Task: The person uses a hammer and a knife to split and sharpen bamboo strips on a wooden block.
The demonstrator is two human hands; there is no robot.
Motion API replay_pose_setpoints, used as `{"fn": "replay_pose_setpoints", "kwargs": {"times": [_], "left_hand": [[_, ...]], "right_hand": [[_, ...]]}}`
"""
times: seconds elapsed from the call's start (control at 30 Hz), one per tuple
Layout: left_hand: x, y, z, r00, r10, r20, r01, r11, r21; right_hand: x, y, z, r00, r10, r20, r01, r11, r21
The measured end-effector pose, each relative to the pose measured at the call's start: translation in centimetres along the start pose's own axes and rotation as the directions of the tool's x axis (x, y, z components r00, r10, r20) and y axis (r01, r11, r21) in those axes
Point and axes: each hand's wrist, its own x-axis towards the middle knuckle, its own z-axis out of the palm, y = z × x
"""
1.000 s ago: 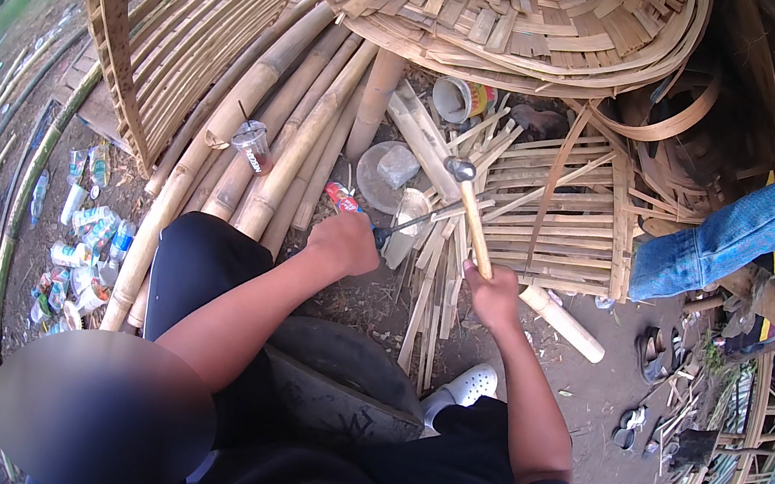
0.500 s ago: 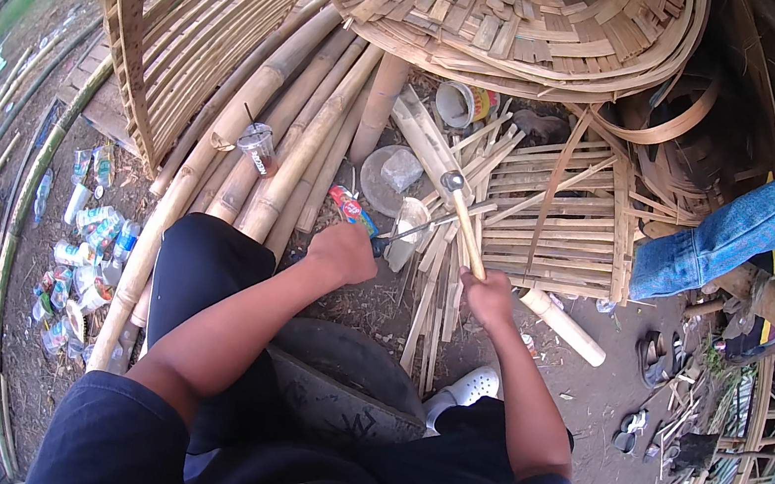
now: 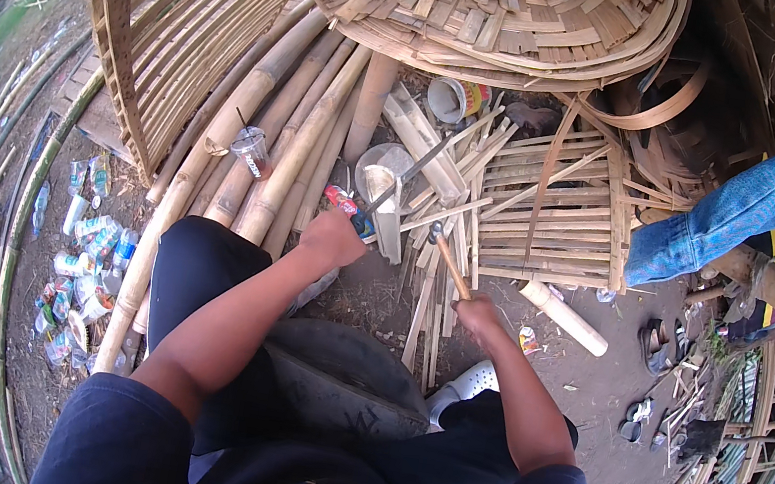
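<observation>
My left hand point(image 3: 334, 238) is closed around the grip of a long-bladed knife point(image 3: 416, 168). Its dark blade slants away to the upper right, across a short piece of split bamboo point(image 3: 388, 225). Whether the blade has bitten into the bamboo I cannot tell. In my right hand point(image 3: 480, 316) is a hammer point(image 3: 453, 267) with a wooden handle, its metal head low and apart from the blade. Beyond the knife lies a wider split bamboo length point(image 3: 425, 147). Loose bamboo strips point(image 3: 453, 242) spread between the two tools.
Bamboo poles point(image 3: 276, 115) lie to the left, a plastic cup point(image 3: 251, 151) upon them. A woven bamboo piece point(image 3: 497, 48) fills the far side. At right are a slatted panel point(image 3: 553, 207), blue denim point(image 3: 708, 240) and a bamboo tube point(image 3: 564, 319). Plastic litter point(image 3: 87, 277) covers ground at left.
The blade has swung from pointing right to pointing farther up and away. The hammer head has dropped nearer to me, off the far bamboo. The short bamboo piece has shifted left.
</observation>
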Motion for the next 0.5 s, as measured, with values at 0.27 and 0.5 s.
{"fn": "replay_pose_setpoints", "kwargs": {"times": [0.27, 0.5], "left_hand": [[-0.2, 0.1, 1.6, 0.999, 0.030, 0.019, -0.031, 0.997, 0.073], [0.4, 2.1, 2.4, 0.991, 0.130, -0.034, -0.128, 0.991, 0.033]], "right_hand": [[-5.5, -7.9, -8.3, 0.771, -0.516, -0.372, 0.626, 0.511, 0.589], [1.7, -0.7, -0.8, 0.917, -0.316, -0.245, 0.295, 0.948, -0.118]]}}
